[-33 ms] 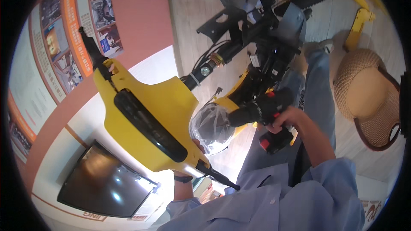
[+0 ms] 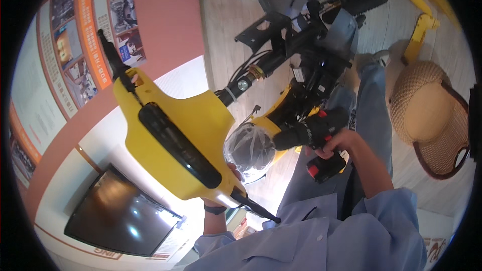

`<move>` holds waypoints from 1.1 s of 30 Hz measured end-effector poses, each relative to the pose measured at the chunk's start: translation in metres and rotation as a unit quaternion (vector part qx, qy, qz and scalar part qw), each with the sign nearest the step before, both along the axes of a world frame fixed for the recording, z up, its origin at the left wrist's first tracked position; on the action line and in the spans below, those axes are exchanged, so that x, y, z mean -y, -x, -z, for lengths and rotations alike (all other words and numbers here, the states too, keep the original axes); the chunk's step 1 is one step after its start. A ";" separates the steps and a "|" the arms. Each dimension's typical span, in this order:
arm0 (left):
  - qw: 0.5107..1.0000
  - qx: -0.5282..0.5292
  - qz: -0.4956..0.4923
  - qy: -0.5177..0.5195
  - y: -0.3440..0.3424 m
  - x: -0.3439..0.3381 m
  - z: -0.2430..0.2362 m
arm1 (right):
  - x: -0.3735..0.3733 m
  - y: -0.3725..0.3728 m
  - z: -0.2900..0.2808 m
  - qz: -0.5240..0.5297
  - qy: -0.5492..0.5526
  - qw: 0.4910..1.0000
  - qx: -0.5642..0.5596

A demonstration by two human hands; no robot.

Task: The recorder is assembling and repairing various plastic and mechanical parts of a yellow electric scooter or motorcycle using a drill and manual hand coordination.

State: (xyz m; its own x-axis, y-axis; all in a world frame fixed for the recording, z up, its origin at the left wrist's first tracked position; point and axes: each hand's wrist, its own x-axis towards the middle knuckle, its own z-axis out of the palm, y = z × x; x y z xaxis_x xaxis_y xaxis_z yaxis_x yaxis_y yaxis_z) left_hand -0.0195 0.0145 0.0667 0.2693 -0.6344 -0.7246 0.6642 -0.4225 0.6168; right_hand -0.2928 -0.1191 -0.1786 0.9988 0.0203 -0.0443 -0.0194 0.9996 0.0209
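My right hand [image 2: 342,143] is closed around the grip of a black and red cordless drill [image 2: 309,129]. The drill's nose points left at a round headlight [image 2: 248,150] wrapped in clear plastic; touching or just apart, I cannot tell. A yellow handlebar cover [image 2: 170,125] with a long black panel and a black lever at each end fills the left middle. My left hand [image 2: 233,171] holds its near end from beneath, mostly hidden by it. Behind it run the black steering column [image 2: 243,85] with cables and the dark, partly stripped frame [image 2: 316,70] of a two-wheeler.
A woven tan seat [image 2: 427,105] lies on the floor at the right, with yellow body parts [image 2: 419,35] beyond. A dark screen [image 2: 120,211] hangs at the lower left below wall posters [image 2: 73,45]. A wheel [image 2: 366,1] is at the far end.
The view has shifted slightly. The drill appears a little farther right, still in my right hand, and my left hand keeps its hold on the cover.
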 end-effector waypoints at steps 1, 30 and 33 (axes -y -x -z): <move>1.000 -0.001 -0.001 0.013 0.001 0.001 0.000 | -0.002 0.011 -0.001 -0.001 0.021 0.999 -0.026; 0.954 0.167 -0.241 -0.067 -0.076 0.094 -0.049 | 0.152 0.059 -0.119 -0.087 0.291 0.947 -0.106; 0.909 0.406 -0.006 -0.091 -0.111 0.154 -0.080 | 0.131 0.022 -0.130 0.253 0.413 0.859 -0.167</move>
State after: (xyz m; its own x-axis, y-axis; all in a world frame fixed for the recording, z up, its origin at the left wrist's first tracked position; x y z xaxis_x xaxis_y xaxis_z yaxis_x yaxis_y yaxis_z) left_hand 0.0914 -0.1396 0.1467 0.7691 -0.5167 -0.3762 0.0266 -0.5622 0.8266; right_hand -0.3147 -0.2496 -0.0488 0.7993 -0.5888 -0.1202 0.2917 0.5551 -0.7790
